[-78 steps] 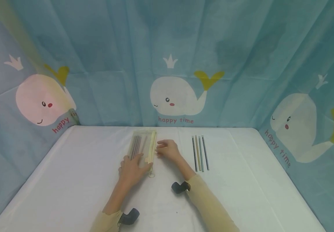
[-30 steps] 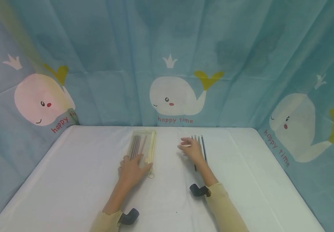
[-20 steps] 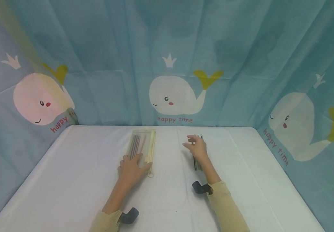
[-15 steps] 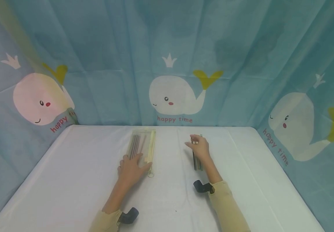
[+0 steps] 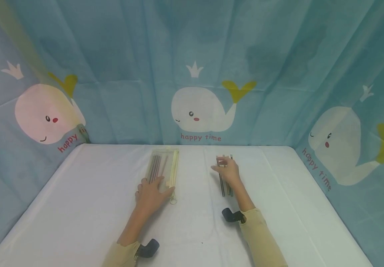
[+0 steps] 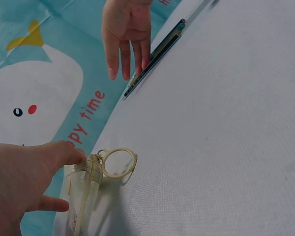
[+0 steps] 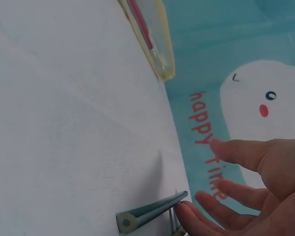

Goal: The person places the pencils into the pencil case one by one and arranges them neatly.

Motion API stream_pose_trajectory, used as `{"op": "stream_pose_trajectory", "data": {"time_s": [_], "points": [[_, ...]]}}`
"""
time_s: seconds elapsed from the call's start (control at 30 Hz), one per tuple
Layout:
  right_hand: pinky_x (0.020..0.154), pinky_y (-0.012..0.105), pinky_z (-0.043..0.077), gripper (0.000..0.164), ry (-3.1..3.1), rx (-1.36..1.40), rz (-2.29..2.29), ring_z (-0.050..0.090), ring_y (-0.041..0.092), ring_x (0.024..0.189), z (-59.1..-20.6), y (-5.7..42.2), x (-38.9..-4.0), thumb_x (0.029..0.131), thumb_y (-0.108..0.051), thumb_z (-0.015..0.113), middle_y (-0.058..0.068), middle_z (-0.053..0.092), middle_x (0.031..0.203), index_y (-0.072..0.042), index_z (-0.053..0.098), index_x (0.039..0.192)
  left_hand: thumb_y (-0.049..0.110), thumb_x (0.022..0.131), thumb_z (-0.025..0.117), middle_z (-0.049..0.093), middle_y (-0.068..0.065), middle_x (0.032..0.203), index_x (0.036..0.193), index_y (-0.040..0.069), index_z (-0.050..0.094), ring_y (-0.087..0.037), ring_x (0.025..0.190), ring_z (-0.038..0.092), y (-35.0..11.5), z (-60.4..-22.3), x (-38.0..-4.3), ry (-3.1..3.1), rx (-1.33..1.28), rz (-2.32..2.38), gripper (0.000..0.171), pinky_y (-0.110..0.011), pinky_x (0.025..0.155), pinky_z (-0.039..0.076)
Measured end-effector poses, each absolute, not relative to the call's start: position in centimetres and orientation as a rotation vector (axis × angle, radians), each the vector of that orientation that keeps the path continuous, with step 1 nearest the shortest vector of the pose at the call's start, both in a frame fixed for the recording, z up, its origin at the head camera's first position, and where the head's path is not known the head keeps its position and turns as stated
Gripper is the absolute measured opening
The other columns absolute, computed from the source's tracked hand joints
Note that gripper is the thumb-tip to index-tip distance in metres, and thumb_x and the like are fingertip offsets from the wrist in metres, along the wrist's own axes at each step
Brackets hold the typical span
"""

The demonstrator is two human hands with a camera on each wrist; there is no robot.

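Right grip point(image 5: 227, 172): fingers loosely extended, thumb apart, fingertips against the pencils point(image 5: 221, 184) beneath it. Left grip point(image 5: 151, 195): spread across the zippered pencil pouch point(image 5: 175, 167). Pencils should handle light, stiff, smooth; take hold mid-barrel. White desk point(image 5: 78, 215) extends under both grips; whale-print curtain point(image 5: 138, 48) hangs beyond.

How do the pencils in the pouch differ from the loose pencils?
The pouched pencils show through the pouch; the loose pencils are outside it, uncovered. In the head view, the left hand hides the pouched pencils' near ends; the right hand partly hides the loose pencils. Both sets look slender.
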State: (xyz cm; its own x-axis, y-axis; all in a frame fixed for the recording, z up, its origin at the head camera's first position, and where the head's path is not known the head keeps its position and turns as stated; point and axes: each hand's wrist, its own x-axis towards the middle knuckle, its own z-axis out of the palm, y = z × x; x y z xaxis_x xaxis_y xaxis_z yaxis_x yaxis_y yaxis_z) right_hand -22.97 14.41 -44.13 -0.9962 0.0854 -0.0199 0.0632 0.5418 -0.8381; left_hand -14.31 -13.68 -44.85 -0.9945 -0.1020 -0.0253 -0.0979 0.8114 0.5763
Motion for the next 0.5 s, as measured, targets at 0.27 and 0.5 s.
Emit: {"op": "stream_pose_trajectory", "data": {"time_s": [0.27, 0.5], "points": [[0.104, 0.054, 0.052, 0.056, -2.778, -0.182, 1.486, 0.061, 0.043, 0.130, -44.39, 13.93, -22.90, 0.094, -0.016, 0.079, 0.025, 0.064, 0.139, 0.000, 0.060, 0.144, 0.053, 0.096, 0.071, 0.045, -0.037, 0.136, 0.151, 0.005, 0.056, -0.049, 0.117, 0.047, -13.83, -44.95, -14.34, -2.993, 0.157, -0.952, 0.075, -0.068, 0.097, 0.037], [0.098, 0.051, 0.055, 0.055, -2.821, -0.168, 1.447, 0.066, 0.041, 0.119, -44.62, 13.59, -22.82, 0.088, -0.008, 0.083, 0.025, 0.069, 0.128, 0.003, 0.063, 0.138, 0.053, 0.095, 0.071, 0.045, -0.036, 0.135, 0.151, 0.005, 0.056, -0.048, 0.116, 0.047, -13.78, -44.85, -14.31, -2.988, 0.150, -0.950, 0.076, -0.066, 0.095, 0.037]]}}
